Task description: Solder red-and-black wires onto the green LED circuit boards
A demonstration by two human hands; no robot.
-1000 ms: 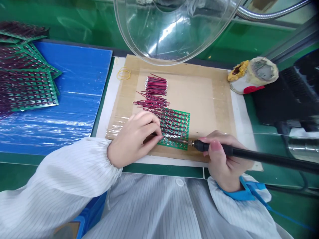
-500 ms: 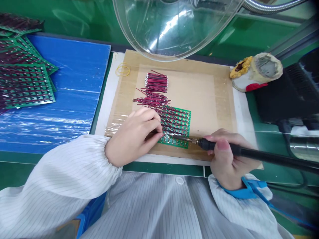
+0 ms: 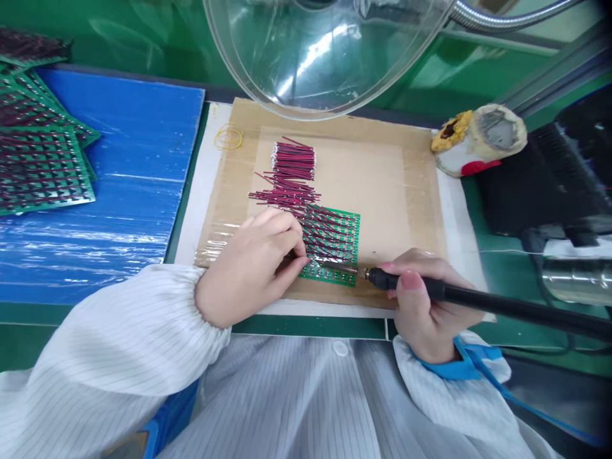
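Note:
My right hand (image 3: 425, 303) is closed around the black handle of a soldering iron (image 3: 401, 282). The iron's metal tip lies low over the near rows of a green circuit board panel (image 3: 329, 274), close to my left fingertips. Dark red wires (image 3: 329, 233) stand in rows across the panel's farther part. At the panel's left edge, my left hand (image 3: 255, 261) pinches thumb and finger together on a thin wire, mostly hidden by the fingers. Just beyond that hand are a loose heap of red wires (image 3: 289, 193) and a neat bundle of red wires (image 3: 294, 160).
Under the work lies a cardboard sheet (image 3: 382, 185). A clear round shield (image 3: 315, 57) hangs above its back edge. Wired panels (image 3: 43, 166) are stacked on a blue board (image 3: 138, 146) at left. A yellow rubber band (image 3: 228, 137), a white container (image 3: 500, 131) and a black device (image 3: 521, 172) stand around.
The soldering iron's tip has slid slightly left along the panel, nearer my left fingertips. My left hand keeps its pinch at the same place. The whole view has shifted a little.

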